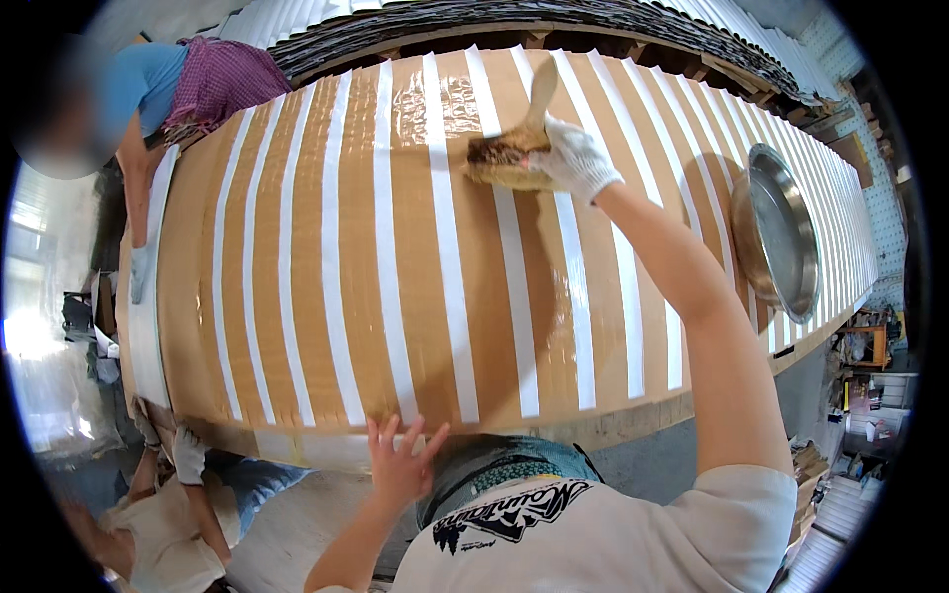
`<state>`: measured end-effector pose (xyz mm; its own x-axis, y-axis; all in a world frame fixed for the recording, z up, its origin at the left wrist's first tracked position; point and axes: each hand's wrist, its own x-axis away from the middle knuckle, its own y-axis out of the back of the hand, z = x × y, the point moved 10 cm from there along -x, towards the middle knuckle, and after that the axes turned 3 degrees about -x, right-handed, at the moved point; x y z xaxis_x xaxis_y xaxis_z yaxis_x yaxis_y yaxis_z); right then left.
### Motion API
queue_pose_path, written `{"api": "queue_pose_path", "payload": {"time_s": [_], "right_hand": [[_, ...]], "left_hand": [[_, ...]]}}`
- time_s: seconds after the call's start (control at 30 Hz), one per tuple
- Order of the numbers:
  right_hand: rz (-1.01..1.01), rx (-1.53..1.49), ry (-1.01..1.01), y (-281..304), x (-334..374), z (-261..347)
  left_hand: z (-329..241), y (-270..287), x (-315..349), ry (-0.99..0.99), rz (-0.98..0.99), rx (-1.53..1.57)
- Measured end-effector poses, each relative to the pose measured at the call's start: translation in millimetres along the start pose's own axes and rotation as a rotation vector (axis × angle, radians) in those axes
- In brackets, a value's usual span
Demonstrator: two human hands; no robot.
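Note:
My right hand point(573, 160), in a white knit glove, grips a wide brush point(542, 91) with a pale handle. Its dark, wet-looking bristles are over the brown surface of the long table, but I cannot tell whether they touch it. Staggered brown sheets point(351, 257) cover the table, with white strips showing between them. Glossy wet patches lie on the brown at the far side, left of the brush. Bare and with fingers spread, my left hand point(403, 463) rests at the table's near edge. To the right of my right arm a round metal basin point(743, 232) sits on the sheets.
At the far left a person in a blue shirt point(148, 84) reaches to a pale board point(151, 296) along the table's end. Another person's gloved hand point(188, 455) is by the near left corner. Behind the table lies a stack of dark layered sheets point(554, 15).

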<state>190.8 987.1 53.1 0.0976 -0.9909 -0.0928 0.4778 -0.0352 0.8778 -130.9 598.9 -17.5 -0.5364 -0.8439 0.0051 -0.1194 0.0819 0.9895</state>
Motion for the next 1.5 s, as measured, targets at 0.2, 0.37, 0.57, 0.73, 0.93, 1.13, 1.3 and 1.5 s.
{"api": "queue_pose_path", "payload": {"time_s": [0.2,0.37,0.57,0.73,0.93,1.13,1.3,1.5], "right_hand": [[-0.086,0.124,-0.011,-22.1,-164.2,-46.8],[-0.26,0.246,0.001,-30.5,-245.5,-66.4],[-0.331,0.059,0.325,-20.7,-206.4,-39.9],[0.105,-0.1,0.169,-21.5,-81.8,-21.1],[0.029,0.063,0.548,-12.0,154.7,9.6],[0.177,0.106,0.364,-6.1,323.4,26.0],[0.403,-0.191,0.322,4.9,319.5,17.3],[-0.115,0.129,0.307,28.8,307.4,-5.8]], "left_hand": [[4.9,-19.2,2.3,0.024,0.132,0.016],[11.9,-36.5,11.2,0.015,0.063,-0.043],[7.5,-21.4,6.4,0.054,0.096,0.021],[6.9,-17.2,-4.6,0.027,0.05,0.032],[0.9,-7.8,-2.8,0.038,-0.008,-0.013],[-7.6,1.3,-2.0,0.027,-0.017,-0.022],[-10.0,3.1,4.4,0.01,-0.04,-0.033],[-12.7,2.8,9.2,-0.01,-0.041,-0.058]]}}
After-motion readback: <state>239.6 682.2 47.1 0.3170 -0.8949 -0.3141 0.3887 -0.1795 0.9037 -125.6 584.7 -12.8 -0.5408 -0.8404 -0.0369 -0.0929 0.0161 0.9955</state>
